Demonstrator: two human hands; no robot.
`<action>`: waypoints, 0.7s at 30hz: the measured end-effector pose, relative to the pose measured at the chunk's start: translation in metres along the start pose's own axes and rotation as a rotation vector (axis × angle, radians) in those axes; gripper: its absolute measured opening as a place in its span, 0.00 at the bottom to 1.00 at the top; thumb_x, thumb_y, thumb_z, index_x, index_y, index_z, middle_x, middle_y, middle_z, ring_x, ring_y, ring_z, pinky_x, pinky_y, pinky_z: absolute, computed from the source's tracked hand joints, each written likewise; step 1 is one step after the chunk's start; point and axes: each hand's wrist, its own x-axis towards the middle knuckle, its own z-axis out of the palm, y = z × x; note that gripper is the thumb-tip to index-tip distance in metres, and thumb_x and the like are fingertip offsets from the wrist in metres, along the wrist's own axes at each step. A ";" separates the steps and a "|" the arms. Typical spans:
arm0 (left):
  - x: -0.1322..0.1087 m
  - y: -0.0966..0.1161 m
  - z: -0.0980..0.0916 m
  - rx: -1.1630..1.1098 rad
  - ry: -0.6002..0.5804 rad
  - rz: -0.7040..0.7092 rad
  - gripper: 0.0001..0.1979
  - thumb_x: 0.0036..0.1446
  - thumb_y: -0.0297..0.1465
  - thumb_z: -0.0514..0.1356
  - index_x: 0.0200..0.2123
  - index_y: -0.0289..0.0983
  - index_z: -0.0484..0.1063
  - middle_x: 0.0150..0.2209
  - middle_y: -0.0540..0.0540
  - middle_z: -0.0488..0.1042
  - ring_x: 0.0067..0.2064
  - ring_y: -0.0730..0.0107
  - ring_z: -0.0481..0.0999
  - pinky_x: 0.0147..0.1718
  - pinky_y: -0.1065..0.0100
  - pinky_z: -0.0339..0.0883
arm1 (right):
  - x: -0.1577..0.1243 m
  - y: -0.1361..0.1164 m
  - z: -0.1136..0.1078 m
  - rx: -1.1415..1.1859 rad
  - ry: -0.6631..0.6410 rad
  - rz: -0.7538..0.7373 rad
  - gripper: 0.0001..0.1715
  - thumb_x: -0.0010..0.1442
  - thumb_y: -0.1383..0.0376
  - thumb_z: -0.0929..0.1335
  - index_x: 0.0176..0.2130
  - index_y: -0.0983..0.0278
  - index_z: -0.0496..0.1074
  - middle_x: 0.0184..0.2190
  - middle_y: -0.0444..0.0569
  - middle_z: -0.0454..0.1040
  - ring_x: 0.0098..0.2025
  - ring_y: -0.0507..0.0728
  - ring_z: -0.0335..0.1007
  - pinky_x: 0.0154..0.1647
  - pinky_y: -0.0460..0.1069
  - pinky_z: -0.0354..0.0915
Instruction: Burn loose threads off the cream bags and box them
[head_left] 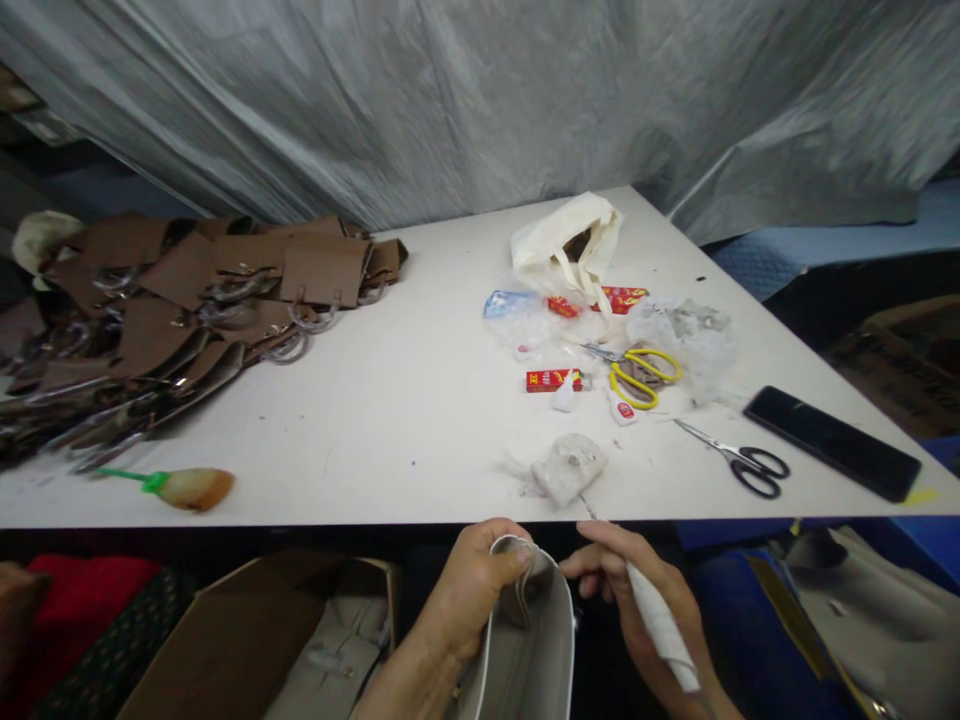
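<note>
My left hand (476, 580) grips a pale grey handbag (551, 640) by its upper edge, thumb over the rim, below the table's front edge. The bag's opening faces up, and its lower part runs out of view. To the right, my right hand (637, 590) is closed around a slim tool with a white wrapped handle (660, 630); its working end cannot be made out clearly. The right fingertips are close to the bag's rim; whether they touch it I cannot tell. A crumpled whitish cloth wad (568, 468) lies on the table just beyond both hands.
Brown handbags (322, 270) are piled at left, near a squeeze bottle (195, 488). Yellow scissors (641, 380), black-handled scissors (750, 468), a phone (832, 442), a red box (553, 381) and a cream cloth bag (562, 235) lie right. A carton (225, 640) stands below; another person's hand (15, 610) shows far left.
</note>
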 end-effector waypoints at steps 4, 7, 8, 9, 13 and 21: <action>-0.011 -0.002 0.003 0.084 0.027 0.082 0.13 0.42 0.38 0.70 0.25 0.35 0.75 0.22 0.50 0.72 0.26 0.71 0.67 0.28 0.69 0.59 | -0.006 -0.007 0.006 -0.076 -0.033 0.122 0.07 0.70 0.61 0.69 0.47 0.57 0.77 0.38 0.46 0.82 0.39 0.57 0.79 0.42 0.48 0.72; -0.020 -0.005 0.005 0.150 0.062 0.136 0.11 0.44 0.36 0.68 0.26 0.34 0.75 0.23 0.50 0.71 0.28 0.70 0.67 0.30 0.68 0.60 | -0.007 -0.018 0.015 -0.199 -0.085 0.245 0.12 0.60 0.63 0.76 0.44 0.58 0.76 0.39 0.45 0.80 0.39 0.58 0.76 0.42 0.49 0.69; -0.023 -0.006 0.006 0.177 0.073 0.151 0.10 0.45 0.36 0.67 0.27 0.34 0.75 0.23 0.50 0.71 0.28 0.69 0.66 0.30 0.68 0.60 | -0.007 -0.021 0.019 -0.213 -0.118 0.279 0.15 0.57 0.65 0.77 0.44 0.59 0.74 0.38 0.44 0.78 0.38 0.57 0.74 0.40 0.48 0.68; -0.026 -0.007 0.006 0.206 0.082 0.168 0.09 0.46 0.35 0.67 0.27 0.35 0.75 0.24 0.50 0.71 0.29 0.69 0.67 0.31 0.68 0.60 | -0.008 -0.024 0.022 -0.217 -0.152 0.309 0.17 0.56 0.67 0.77 0.44 0.59 0.72 0.36 0.42 0.77 0.36 0.56 0.72 0.38 0.48 0.66; -0.038 -0.011 0.006 0.285 0.105 0.246 0.07 0.48 0.34 0.65 0.27 0.36 0.76 0.26 0.50 0.73 0.31 0.67 0.69 0.33 0.68 0.61 | -0.012 -0.032 0.034 -0.217 -0.212 0.359 0.19 0.54 0.70 0.75 0.41 0.59 0.66 0.30 0.37 0.69 0.30 0.52 0.63 0.32 0.46 0.60; -0.060 -0.012 -0.002 0.358 0.087 0.255 0.07 0.46 0.33 0.66 0.27 0.34 0.79 0.27 0.47 0.77 0.32 0.64 0.72 0.34 0.66 0.63 | -0.020 -0.036 0.036 -0.253 -0.297 0.278 0.23 0.49 0.75 0.74 0.41 0.59 0.64 0.29 0.35 0.65 0.29 0.51 0.59 0.30 0.45 0.56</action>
